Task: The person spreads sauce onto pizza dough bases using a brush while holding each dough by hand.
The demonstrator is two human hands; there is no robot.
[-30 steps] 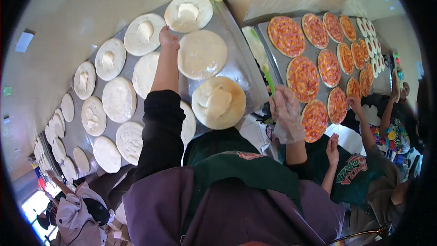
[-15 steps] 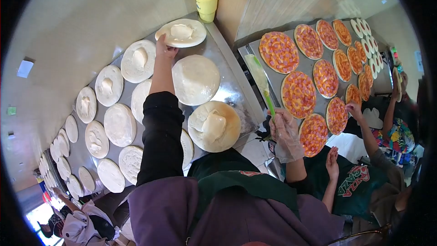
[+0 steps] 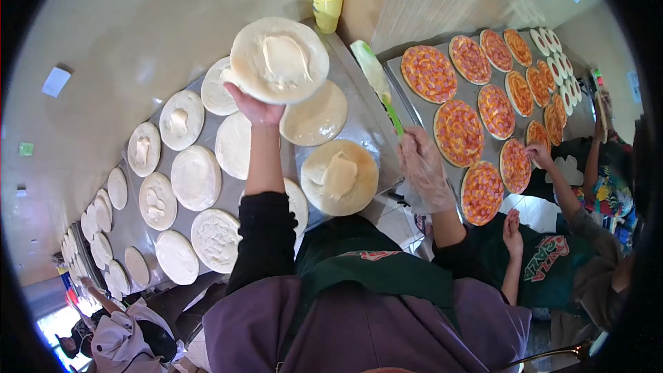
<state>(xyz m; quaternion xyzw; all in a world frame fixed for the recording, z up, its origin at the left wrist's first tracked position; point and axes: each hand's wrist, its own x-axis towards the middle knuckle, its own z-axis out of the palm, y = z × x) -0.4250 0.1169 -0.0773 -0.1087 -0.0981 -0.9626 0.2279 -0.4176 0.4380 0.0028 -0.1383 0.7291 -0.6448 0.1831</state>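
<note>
My bare left hand holds up a round pizza crust from its near edge, tilted toward me. A thick pale dollop of spread sits in the crust's middle. Below it on the metal table lies a plain crust, partly overlapped in view. Closer to my body is a browner crust with its own dollop. My right hand, in a clear plastic glove, grips the green handle of a spatula. Its blade points up and away, coated in pale spread.
More crusts cover the table's left side, some with dollops. A yellow lidded cup stands at the back corner. To the right, another table carries topped pizzas. A co-worker's hand touches one pizza; people are also at far left.
My left hand has lifted the crust off the table's back edge and tilted its top toward me. My right hand and the spatula have moved slightly up and left.
</note>
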